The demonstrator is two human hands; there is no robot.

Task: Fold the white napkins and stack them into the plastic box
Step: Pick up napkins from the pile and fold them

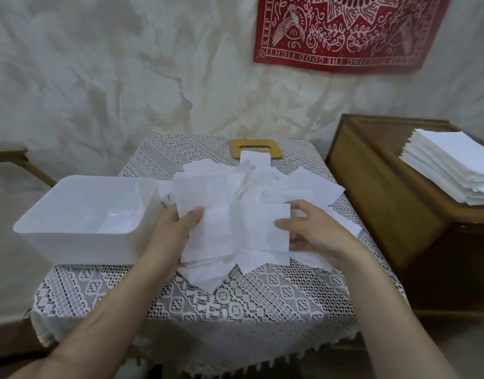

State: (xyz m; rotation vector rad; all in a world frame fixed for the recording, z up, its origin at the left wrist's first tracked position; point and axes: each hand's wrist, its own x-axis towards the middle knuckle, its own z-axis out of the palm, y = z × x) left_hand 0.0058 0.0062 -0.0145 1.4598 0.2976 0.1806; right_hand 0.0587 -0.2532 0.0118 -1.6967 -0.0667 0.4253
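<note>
table [235,305] under a lace cloth carries everything, and the loose heap of white napkins [251,187] sprawls across its middle, within easy reach of both hands. plastic box [79,217] sits at the left edge touching the heap, mouth up, so folded pieces can probably drop straight in; it looks bare inside, so stacking seems not yet begun. wooden cabinet [385,192] to the right holds 1 neat pile of flat white sheets [454,165], likely spare stock. left hand [172,231] pinches a folded napkin [208,233] at its edge, thumb clamped on top. right hand [314,231] pinches another napkin [265,228], thumb over it, holding a fold down.
</note>
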